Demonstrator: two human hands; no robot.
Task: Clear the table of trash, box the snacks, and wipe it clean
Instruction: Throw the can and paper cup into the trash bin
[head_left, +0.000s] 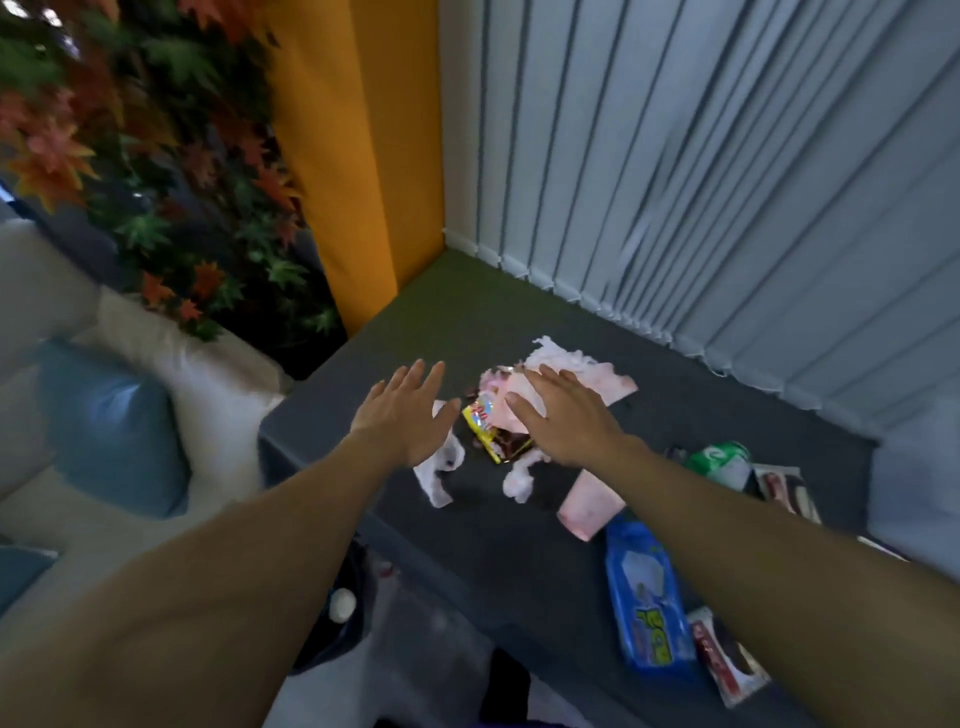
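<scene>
Both hands are flat, fingers straight, grasping nothing. The right hand (563, 421) lies over the crumpled tissues (571, 371) at the centre of the frame; whether it presses them I cannot tell. The left hand (402, 415) hovers just left of the pile. Raking the pile together could flick light scraps off the table (519, 551) at its left edge, or tear the thin paper. The yellow snack wrapper (480, 422) is tangled among them and might be binned unchecked. The tissues look torn, white, stained pink, lying in loose shreds.
</scene>
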